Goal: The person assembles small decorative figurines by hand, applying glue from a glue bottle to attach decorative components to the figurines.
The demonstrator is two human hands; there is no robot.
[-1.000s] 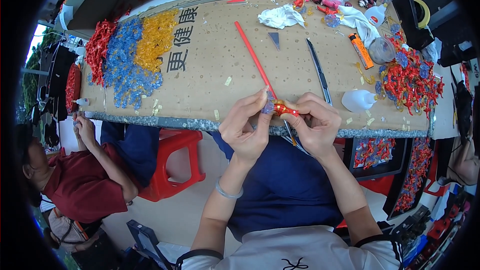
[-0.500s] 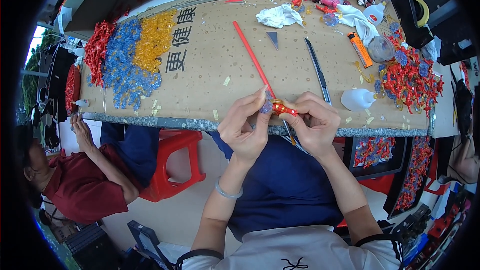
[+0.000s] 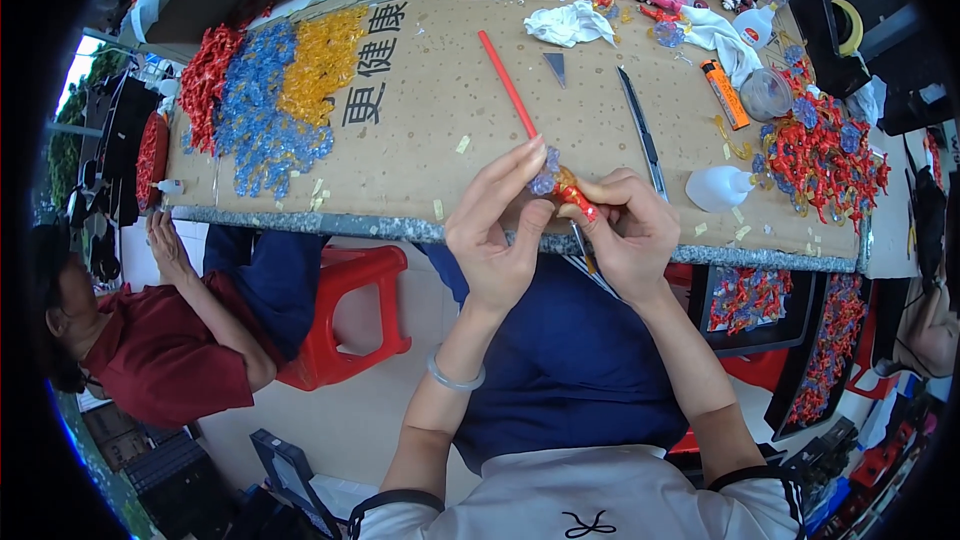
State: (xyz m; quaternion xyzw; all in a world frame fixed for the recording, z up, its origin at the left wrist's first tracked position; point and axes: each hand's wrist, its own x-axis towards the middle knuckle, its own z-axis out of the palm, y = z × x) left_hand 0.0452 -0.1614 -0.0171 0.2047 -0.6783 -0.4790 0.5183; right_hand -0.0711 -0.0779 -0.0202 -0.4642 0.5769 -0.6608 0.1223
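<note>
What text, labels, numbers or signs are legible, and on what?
Cardboard table cover: large black characters beside the yellow pieces; clear print, not transcribed.
Orange-and-black cylinder: markings too small to read.
White bottle with a red label: label too small to read.
Wearer's pale shirt: black looped mark, no readable words.
No other text can be made out.

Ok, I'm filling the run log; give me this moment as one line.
left hand: open by purple piece, contact unclear | right hand: pinching red figure | nearby: red stick, white bottle
</note>
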